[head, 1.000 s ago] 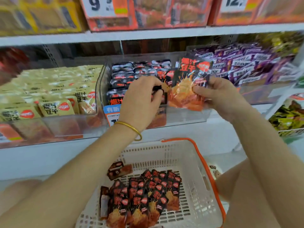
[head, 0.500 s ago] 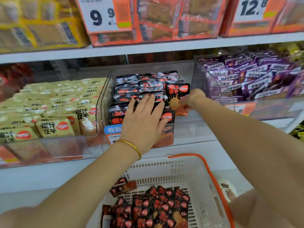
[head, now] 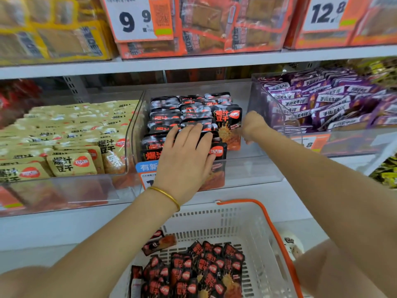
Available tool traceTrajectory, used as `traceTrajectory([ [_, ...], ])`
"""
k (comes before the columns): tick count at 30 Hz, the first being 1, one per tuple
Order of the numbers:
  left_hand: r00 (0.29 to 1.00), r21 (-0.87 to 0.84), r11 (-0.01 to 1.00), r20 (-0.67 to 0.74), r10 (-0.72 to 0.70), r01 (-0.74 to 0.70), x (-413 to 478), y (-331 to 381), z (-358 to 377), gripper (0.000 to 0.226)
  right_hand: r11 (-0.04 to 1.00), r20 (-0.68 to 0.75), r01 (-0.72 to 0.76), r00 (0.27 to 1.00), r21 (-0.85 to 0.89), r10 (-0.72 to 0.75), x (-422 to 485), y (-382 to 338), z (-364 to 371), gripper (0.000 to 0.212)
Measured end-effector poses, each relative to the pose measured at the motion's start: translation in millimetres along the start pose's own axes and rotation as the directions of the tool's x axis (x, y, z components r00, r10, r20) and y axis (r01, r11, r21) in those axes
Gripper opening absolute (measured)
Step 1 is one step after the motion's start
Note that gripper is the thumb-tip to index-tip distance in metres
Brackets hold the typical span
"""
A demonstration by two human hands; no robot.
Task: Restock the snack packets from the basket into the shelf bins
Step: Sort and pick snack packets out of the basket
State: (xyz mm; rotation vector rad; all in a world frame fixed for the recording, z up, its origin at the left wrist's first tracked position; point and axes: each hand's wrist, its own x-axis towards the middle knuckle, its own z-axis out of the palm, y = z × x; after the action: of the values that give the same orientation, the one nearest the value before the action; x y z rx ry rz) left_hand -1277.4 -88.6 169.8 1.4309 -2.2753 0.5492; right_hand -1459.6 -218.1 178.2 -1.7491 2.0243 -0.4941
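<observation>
Mid-frame, we are flattening stacked packets (head: 167, 117) with straight-fingered left hand (head: 184, 155), right hand (head: 254, 125) pinching 1 upright packet (head: 227, 123); releasing early is risking it toppling in the bin (head: 253, 171).

A white 9.9 price card (head: 133, 17) hung at upper middle before orange boxes (head: 214, 24). A 12.8 card (head: 326, 12) stood upper right, yellow boxes (head: 53, 33) upper left, purple packets (head: 322, 100) at right.

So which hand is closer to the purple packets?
Right. The right hand is just left of the purple packets; the left hand lies flat on the black packets, farther left.
</observation>
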Motion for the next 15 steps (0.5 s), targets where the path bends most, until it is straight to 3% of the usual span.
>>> traceTrajectory([
  [3,0.973,-0.065,0.994,-0.220,0.069,-0.085,-15,8,-9,0.033,0.976,-0.251,0.144,0.963,0.166,-0.100,-45,5,-26,0.021],
  [5,0.947,-0.105,0.984,-0.305,0.103,-0.141,-37,15,-13,0.027,0.899,-0.293,0.259,0.943,0.352,-0.157,-96,12,-37,0.013],
  [7,0.958,-0.137,0.973,-0.247,0.148,-0.186,-68,19,-4,0.025,0.816,-0.140,0.267,0.964,0.512,-0.227,-145,23,-28,0.014],
  [9,0.976,-0.171,0.963,-0.096,0.196,-0.210,-102,18,17,0.023,0.846,0.174,0.130,0.952,0.517,-0.253,-167,40,8,0.015],
  [12,0.964,-0.200,0.964,0.163,0.210,-0.176,-142,8,56,0.025,0.967,0.534,-0.064,0.841,0.248,-0.081,-158,69,93,0.015],
  [15,0.915,-0.173,0.982,0.379,0.139,-0.077,-161,-3,83,0.026,0.998,0.644,-0.041,0.763,-0.045,0.060,-138,111,187,0.032],
])
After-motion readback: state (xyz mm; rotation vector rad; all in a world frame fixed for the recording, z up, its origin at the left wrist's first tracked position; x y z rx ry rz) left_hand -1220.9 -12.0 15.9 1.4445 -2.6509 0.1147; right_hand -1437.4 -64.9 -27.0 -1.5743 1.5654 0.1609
